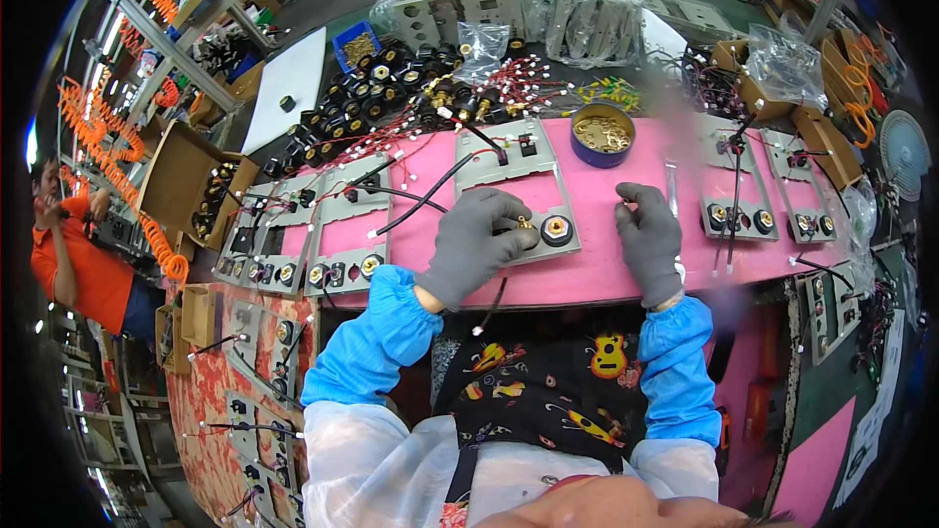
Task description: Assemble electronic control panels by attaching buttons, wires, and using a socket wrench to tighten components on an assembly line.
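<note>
Far to the left of the grey center panel (523, 167), a person in an orange shirt (93, 259) stands beyond an orange coiled hose (108, 161). Nearer, but still left of the panel, an open cardboard box (171, 171) holds black and brass fittings. Between that box and the center panel, two similar grey panels (337, 205) lie on the pink surface (606, 281), with wires and round fittings on them. Behind these, up and left from the center panel, is a heap of black threaded fittings (357, 108), with a blue bin (358, 43) of small pieces behind it.

The left hand (481, 238), in a grey glove, lies over the left side of the center panel's near end; its grip is closed around a brass fitting (525, 223) there. Just right of it, in the same end of the panel, sits a black round fitting with a brass nut (557, 228). Behind the center panel's right side stands a round tin (603, 135) of brass rings. The right hand (648, 240), also gloved, is right of the panel and apart from it; its grip is drawn together at a small piece (624, 201), too small to identify. Farther right of the panel lie two more wired panels (738, 191).
</note>
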The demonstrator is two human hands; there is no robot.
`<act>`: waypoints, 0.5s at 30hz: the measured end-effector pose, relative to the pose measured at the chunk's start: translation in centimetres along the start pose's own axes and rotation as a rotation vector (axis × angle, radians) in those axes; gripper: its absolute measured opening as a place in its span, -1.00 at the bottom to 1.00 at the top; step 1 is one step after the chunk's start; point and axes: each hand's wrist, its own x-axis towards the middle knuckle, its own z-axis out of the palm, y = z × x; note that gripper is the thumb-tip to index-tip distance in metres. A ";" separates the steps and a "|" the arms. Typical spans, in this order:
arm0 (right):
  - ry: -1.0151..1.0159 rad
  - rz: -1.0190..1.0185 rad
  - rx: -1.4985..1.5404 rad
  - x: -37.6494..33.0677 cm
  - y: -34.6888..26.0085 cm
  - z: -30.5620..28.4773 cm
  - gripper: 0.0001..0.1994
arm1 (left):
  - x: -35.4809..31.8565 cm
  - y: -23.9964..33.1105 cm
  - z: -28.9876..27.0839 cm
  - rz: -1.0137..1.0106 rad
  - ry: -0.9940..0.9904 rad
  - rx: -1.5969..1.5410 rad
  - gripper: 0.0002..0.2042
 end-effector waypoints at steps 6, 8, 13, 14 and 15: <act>-0.051 0.082 0.062 -0.1 0.2 -0.3 -0.74 | 0.7 0.4 -0.9 -0.071 -0.194 -0.078 -0.72; -0.042 0.079 0.066 -0.1 0.2 -0.1 -0.74 | 0.9 0.4 -1.3 -0.061 -0.243 -0.096 -0.71; -0.071 0.094 0.071 -0.1 -0.4 0.1 -0.74 | 0.7 -1.3 -1.4 0.183 0.005 0.190 -0.70; -0.062 0.053 0.045 -0.1 -0.3 0.0 -0.74 | 0.7 -1.4 -1.8 0.160 0.049 0.192 -0.69; -0.054 0.010 0.021 -0.2 -0.2 0.0 -0.74 | 0.9 -1.4 -2.7 0.136 0.095 0.194 -0.68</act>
